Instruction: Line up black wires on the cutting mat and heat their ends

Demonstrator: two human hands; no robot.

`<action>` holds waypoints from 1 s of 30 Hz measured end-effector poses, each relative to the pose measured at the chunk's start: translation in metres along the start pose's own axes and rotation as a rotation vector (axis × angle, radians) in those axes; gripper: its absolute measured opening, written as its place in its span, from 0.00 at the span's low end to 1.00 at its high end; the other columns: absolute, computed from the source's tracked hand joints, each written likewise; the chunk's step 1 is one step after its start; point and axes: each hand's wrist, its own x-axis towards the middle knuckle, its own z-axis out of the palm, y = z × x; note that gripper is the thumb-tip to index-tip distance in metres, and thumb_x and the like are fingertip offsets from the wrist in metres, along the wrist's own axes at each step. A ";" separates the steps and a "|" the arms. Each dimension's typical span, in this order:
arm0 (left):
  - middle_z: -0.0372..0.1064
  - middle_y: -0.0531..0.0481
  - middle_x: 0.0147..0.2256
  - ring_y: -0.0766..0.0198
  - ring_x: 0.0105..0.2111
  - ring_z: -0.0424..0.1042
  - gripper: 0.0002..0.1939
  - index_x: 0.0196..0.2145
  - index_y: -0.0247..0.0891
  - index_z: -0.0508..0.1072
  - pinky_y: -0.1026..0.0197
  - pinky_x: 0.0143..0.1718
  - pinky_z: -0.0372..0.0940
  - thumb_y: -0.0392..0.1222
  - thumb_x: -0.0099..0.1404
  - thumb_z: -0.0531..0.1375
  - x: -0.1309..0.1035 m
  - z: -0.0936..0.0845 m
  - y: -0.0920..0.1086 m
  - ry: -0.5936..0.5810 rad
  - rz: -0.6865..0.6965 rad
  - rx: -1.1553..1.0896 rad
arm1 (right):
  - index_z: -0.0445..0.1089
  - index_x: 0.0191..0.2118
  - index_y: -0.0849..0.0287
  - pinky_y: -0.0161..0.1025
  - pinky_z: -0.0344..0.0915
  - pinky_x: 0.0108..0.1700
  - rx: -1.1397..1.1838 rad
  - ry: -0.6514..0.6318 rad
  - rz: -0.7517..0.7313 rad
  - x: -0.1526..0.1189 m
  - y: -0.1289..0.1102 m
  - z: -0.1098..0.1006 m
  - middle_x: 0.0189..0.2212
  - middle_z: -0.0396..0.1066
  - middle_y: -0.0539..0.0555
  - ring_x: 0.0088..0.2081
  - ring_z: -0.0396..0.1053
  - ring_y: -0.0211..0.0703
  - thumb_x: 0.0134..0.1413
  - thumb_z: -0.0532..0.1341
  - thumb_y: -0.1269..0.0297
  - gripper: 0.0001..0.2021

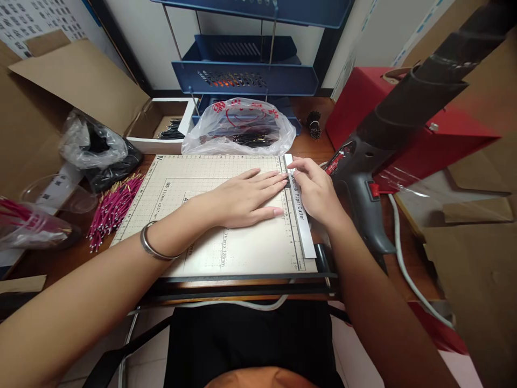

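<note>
A cream paper cutter (238, 248) printed with a grid and size marks lies in front of me. My left hand (246, 199) rests flat on its board, fingers stretched toward the right edge. By those fingertips, at the ruled strip, is a small dark piece (287, 184) that I cannot name. My right hand (317, 188) is at the white strip (304, 229) lettered "Paper Cutter" along the right edge. Its thumb and index finger are bent close together near the strip's upper part. Anything between them is hidden. A black handle (323, 260) shows at the cutter's lower right corner.
Pink thin pieces (115, 210) are heaped to the left. Behind the cutter are a clear plastic bag (242, 126), a white box (155, 145) and a blue rack (246, 78). A dark heat gun (363, 178) and a red case (351, 102) stand to the right.
</note>
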 end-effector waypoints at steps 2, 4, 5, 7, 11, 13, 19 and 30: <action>0.42 0.40 0.82 0.50 0.84 0.41 0.42 0.82 0.36 0.53 0.44 0.83 0.34 0.67 0.84 0.43 0.002 0.001 0.003 -0.005 -0.004 0.014 | 0.73 0.45 0.51 0.60 0.69 0.71 -0.001 0.000 0.000 0.000 -0.002 0.000 0.58 0.81 0.60 0.65 0.76 0.59 0.65 0.56 0.60 0.10; 0.42 0.39 0.82 0.50 0.83 0.42 0.42 0.81 0.34 0.54 0.44 0.83 0.34 0.67 0.84 0.43 0.003 0.002 0.006 0.001 -0.008 0.022 | 0.73 0.45 0.51 0.60 0.69 0.70 -0.001 0.006 0.001 -0.001 -0.004 0.001 0.57 0.81 0.60 0.64 0.76 0.59 0.65 0.56 0.61 0.10; 0.44 0.39 0.82 0.49 0.83 0.43 0.41 0.81 0.35 0.55 0.43 0.83 0.35 0.66 0.84 0.44 0.004 0.001 0.007 0.015 -0.006 0.022 | 0.73 0.45 0.51 0.60 0.70 0.69 -0.001 0.008 0.000 -0.001 -0.004 0.001 0.57 0.81 0.59 0.64 0.76 0.59 0.64 0.56 0.61 0.10; 0.51 0.39 0.81 0.48 0.81 0.50 0.37 0.79 0.36 0.59 0.40 0.82 0.39 0.61 0.85 0.45 0.005 0.000 0.007 0.090 0.000 0.009 | 0.73 0.45 0.51 0.60 0.70 0.69 0.004 0.008 0.005 -0.001 -0.004 0.001 0.56 0.81 0.58 0.63 0.76 0.59 0.64 0.56 0.62 0.10; 0.74 0.38 0.68 0.46 0.68 0.70 0.24 0.66 0.37 0.75 0.40 0.73 0.60 0.47 0.82 0.51 0.005 -0.001 -0.005 0.381 -0.077 -0.033 | 0.74 0.45 0.51 0.61 0.68 0.70 0.033 0.010 0.017 0.000 -0.002 0.002 0.59 0.80 0.59 0.64 0.75 0.60 0.63 0.58 0.61 0.10; 0.80 0.38 0.58 0.46 0.59 0.74 0.19 0.58 0.37 0.80 0.42 0.65 0.67 0.45 0.80 0.54 0.004 -0.001 -0.014 0.467 -0.162 -0.049 | 0.74 0.45 0.51 0.62 0.67 0.71 0.016 -0.011 0.005 -0.001 -0.001 0.004 0.60 0.79 0.59 0.64 0.75 0.61 0.62 0.59 0.61 0.10; 0.80 0.42 0.43 0.48 0.49 0.75 0.14 0.45 0.38 0.84 0.45 0.56 0.67 0.44 0.77 0.59 0.004 -0.002 -0.028 0.466 -0.254 -0.084 | 0.74 0.43 0.51 0.62 0.64 0.72 -0.067 -0.070 -0.053 -0.002 -0.005 0.004 0.61 0.78 0.60 0.68 0.71 0.61 0.64 0.59 0.60 0.08; 0.81 0.46 0.38 0.52 0.43 0.75 0.09 0.42 0.40 0.85 0.49 0.50 0.66 0.43 0.73 0.63 0.004 0.000 -0.030 0.463 -0.198 -0.106 | 0.72 0.39 0.52 0.65 0.60 0.74 -0.093 -0.116 -0.033 -0.002 -0.007 0.000 0.63 0.76 0.62 0.73 0.66 0.63 0.62 0.61 0.63 0.03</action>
